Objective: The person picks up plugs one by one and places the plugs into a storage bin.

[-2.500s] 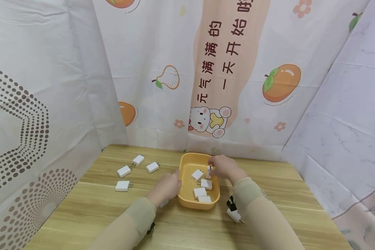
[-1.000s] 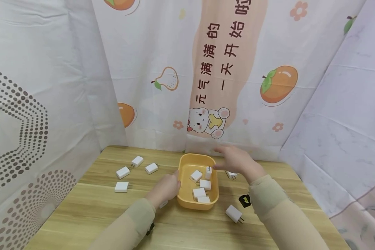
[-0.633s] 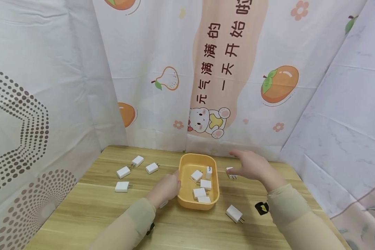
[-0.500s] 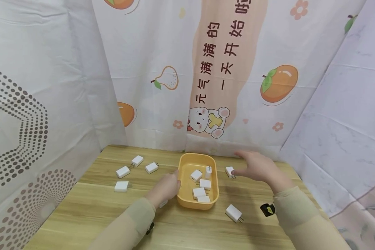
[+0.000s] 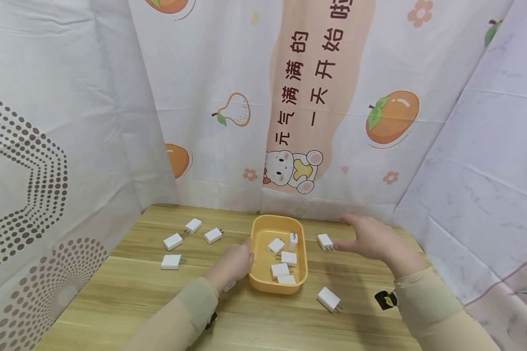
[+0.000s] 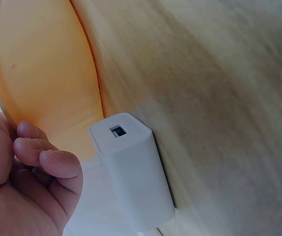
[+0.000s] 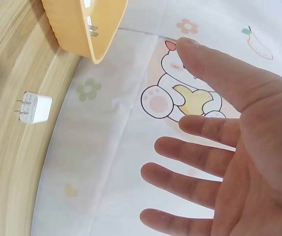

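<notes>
Near the table's (image 5: 246,321) back edge, my right hand (image 5: 372,239) spread empty by a light-looking, side-pinchable plug (image 5: 324,241); left (image 5: 232,263) held the tub (image 5: 275,288).

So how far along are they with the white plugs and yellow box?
Not quite halfway, it seems. Looks done: five plugs are in the yellow box. In hand: the left hand holds the box's side; the open right hand is by another plug, holding nothing. To go: seven plugs on the table, counting that one and one beside the left hand.
</notes>
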The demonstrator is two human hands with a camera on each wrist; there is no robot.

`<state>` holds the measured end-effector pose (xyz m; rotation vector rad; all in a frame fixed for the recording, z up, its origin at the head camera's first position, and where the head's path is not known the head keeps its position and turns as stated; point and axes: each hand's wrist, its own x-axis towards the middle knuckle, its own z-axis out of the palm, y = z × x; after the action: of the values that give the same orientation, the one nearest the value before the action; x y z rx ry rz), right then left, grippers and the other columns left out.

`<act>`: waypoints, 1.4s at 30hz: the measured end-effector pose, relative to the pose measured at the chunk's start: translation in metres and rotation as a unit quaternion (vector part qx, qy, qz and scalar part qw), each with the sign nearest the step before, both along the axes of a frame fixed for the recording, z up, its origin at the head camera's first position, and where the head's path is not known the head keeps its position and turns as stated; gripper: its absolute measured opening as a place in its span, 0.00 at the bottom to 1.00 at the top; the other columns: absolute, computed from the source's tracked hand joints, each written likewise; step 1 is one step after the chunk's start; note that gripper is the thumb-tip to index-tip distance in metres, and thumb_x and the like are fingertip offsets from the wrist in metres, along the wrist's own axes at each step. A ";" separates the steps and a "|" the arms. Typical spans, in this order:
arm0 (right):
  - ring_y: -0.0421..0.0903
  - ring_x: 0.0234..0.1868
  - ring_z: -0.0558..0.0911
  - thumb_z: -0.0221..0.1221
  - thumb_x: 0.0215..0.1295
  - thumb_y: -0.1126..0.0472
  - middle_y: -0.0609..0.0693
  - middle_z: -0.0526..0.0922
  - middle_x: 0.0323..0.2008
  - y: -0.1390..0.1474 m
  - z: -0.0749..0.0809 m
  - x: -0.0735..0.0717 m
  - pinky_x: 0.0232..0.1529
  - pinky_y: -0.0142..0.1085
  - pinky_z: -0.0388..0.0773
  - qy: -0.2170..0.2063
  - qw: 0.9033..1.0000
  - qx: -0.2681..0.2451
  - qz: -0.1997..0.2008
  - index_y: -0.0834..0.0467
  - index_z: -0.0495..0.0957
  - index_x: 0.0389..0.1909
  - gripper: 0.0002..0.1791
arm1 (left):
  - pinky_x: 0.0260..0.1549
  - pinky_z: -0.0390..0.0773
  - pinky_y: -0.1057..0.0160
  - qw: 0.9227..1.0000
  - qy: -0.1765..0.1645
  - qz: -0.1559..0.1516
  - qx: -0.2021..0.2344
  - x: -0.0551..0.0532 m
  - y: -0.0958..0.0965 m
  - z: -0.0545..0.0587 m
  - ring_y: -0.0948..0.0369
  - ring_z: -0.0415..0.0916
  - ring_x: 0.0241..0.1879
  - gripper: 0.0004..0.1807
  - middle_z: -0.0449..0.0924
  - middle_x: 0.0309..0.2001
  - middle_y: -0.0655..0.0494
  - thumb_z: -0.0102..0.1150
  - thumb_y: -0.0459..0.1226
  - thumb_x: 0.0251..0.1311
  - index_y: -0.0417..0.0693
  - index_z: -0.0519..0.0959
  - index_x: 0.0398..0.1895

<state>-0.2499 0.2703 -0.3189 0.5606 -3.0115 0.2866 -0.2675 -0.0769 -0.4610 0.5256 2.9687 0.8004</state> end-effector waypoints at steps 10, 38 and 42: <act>0.63 0.57 0.80 0.68 0.54 0.29 0.58 0.82 0.58 -0.007 -0.014 0.007 0.52 0.63 0.75 -0.036 0.999 0.021 -0.013 0.58 0.74 0.67 0.48 | 0.18 0.74 0.65 1.000 0.003 0.004 -0.003 0.001 0.002 0.001 0.62 0.71 0.19 0.31 0.82 0.39 0.40 0.51 0.36 0.75 0.26 0.60 0.74; 0.52 0.40 0.82 0.78 0.43 0.41 0.50 0.85 0.38 -0.020 -0.102 0.029 0.42 0.56 0.80 -0.134 0.989 0.055 0.000 0.61 0.82 0.51 0.38 | 0.22 0.75 0.64 1.000 0.006 0.004 -0.014 0.000 0.001 0.000 0.62 0.74 0.22 0.31 0.83 0.44 0.38 0.51 0.36 0.75 0.26 0.60 0.74; 0.49 0.35 0.80 0.79 0.40 0.41 0.48 0.83 0.35 -0.022 -0.107 0.033 0.37 0.53 0.79 -0.138 0.989 0.049 0.003 0.59 0.83 0.43 0.33 | 0.22 0.76 0.64 1.000 0.003 0.005 -0.014 0.000 0.001 0.000 0.61 0.74 0.23 0.31 0.83 0.46 0.37 0.52 0.36 0.75 0.26 0.59 0.74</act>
<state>-0.2165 0.2483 -0.4260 0.5818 -3.3065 0.2353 -0.2675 -0.0755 -0.4605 0.5134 2.9866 0.7571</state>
